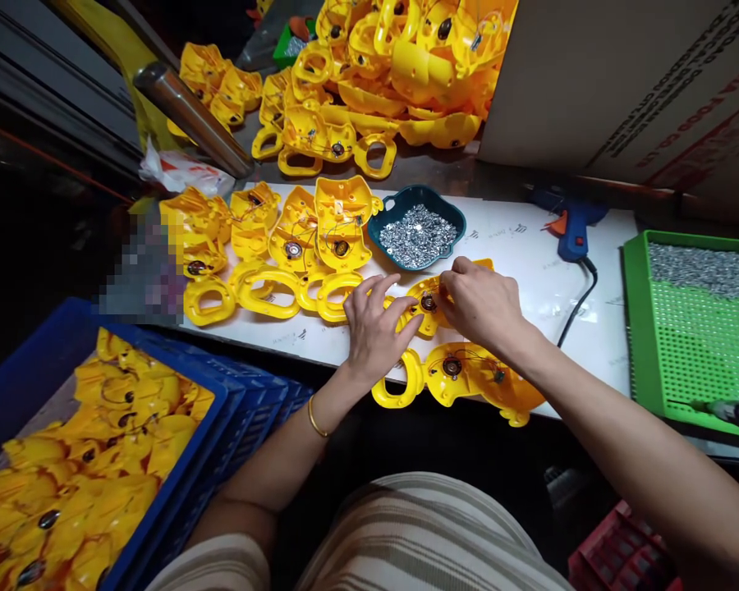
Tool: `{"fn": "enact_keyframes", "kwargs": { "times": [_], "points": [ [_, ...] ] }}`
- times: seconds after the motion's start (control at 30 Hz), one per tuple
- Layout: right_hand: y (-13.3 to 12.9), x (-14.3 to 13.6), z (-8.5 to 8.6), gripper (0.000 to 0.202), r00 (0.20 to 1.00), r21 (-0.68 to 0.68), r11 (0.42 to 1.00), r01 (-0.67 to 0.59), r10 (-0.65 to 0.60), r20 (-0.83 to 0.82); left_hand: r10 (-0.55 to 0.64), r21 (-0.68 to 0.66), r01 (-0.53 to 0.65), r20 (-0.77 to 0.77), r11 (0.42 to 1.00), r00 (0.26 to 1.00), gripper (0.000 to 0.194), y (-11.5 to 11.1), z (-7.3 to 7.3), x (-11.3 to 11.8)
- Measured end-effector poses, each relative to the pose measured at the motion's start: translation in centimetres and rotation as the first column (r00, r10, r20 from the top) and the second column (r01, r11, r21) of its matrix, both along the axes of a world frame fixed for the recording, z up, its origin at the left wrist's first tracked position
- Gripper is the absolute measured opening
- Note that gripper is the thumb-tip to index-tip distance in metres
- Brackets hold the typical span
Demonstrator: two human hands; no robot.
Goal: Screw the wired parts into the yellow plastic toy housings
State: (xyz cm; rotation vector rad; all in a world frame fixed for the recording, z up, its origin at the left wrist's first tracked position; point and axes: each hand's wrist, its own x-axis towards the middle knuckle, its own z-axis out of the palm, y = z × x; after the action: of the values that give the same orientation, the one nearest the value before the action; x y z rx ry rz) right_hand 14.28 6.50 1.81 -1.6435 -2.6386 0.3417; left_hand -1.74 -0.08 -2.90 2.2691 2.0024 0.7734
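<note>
My left hand (375, 324) has its fingers spread over the handle end of a yellow plastic shell half (415, 297) that lies on the bench with its inside up. A round dark speaker (429, 302) sits in that shell. Over the shell's other end my right hand (484, 300) is closed, fingertips pinched and pointing down; whatever they hold is hidden. Closer to me lies a second yellow shell half (468, 369), with a speaker, thin wires and a looped handle, over the bench edge. Just beyond my hands stands a dark teal bowl (459, 220) of small metal parts.
More yellow shells (341, 217) line the bench at left, with a large pile (431, 82) behind. A blue crate (218, 394) of shells stands lower left. On the right are a blue glue gun (576, 230), a green basket (644, 328) and a cardboard box (566, 90).
</note>
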Motion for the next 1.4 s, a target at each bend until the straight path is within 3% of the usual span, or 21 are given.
{"fn": "enact_keyframes", "kwargs": {
  "times": [0.17, 0.37, 0.53, 0.7, 0.8, 0.93, 1.07, 1.17, 1.27, 1.4],
  "points": [
    [0.5, 2.7, 0.1, 0.013, 0.966, -0.061, 0.996, -0.07, 0.053, -0.251, -0.006, 0.036, 0.006, -0.005, 0.999, 1.0, 0.01, -0.1, 0.4, 0.4],
    [0.4, 5.4, -1.0, 0.007, 0.835, -0.105, 0.994, 0.013, -0.069, -0.545, -0.093, 0.031, 0.09, 0.121, 0.995, 0.988, 0.019, 1.3, 1.4, 3.0],
    [0.1, 6.0, -1.6, 0.006, 0.77, -0.086, 0.993, 0.083, -0.118, -0.627, -0.136, 0.065, 0.123, 0.262, 0.99, 0.955, 0.021, 3.2, 1.6, 5.5],
    [-0.2, 6.9, -0.7, 0.011, 0.826, -0.037, 0.993, 0.112, -0.114, -0.553, -0.102, 0.021, 0.105, 0.479, 0.994, 0.872, 0.014, 4.5, 1.2, 6.1],
    [-0.1, 7.8, -0.4, 0.02, 0.796, -0.031, 0.988, 0.151, -0.14, -0.588, -0.135, -0.008, 0.152, 0.415, 0.988, 0.9, 0.009, 4.6, 1.3, 6.2],
    [0.4, 8.2, -0.6, 0.019, 0.714, -0.162, 0.981, 0.108, -0.19, -0.674, -0.215, -0.023, 0.226, 0.235, 0.974, 0.948, 0.007, 4.1, 1.8, 6.6],
    [0.7, 8.1, -0.9, 0.014, 0.629, -0.26, 0.961, 0.09, -0.257, -0.734, -0.212, -0.027, 0.23, 0.291, 0.973, 0.933, 0.008, 3.9, 2.0, 6.9],
    [0.9, 8.4, -1.1, 0.021, 0.578, -0.224, 0.96, 0.169, -0.281, -0.766, -0.182, -0.068, 0.213, 0.317, 0.975, 0.931, 0.012, 4.2, 2.0, 7.0],
    [0.9, 9.0, -1.6, 0.031, 0.566, -0.282, 0.921, 0.27, -0.388, -0.727, -0.168, -0.088, 0.191, 0.223, 0.978, 0.96, 0.015, 4.5, 2.0, 7.2],
    [0.5, 9.5, -2.5, 0.035, 0.615, -0.479, 0.857, 0.193, -0.485, -0.621, -0.209, -0.173, 0.222, 0.094, 0.959, 0.973, 0.015, 4.8, 2.2, 7.7]
  ]
}}
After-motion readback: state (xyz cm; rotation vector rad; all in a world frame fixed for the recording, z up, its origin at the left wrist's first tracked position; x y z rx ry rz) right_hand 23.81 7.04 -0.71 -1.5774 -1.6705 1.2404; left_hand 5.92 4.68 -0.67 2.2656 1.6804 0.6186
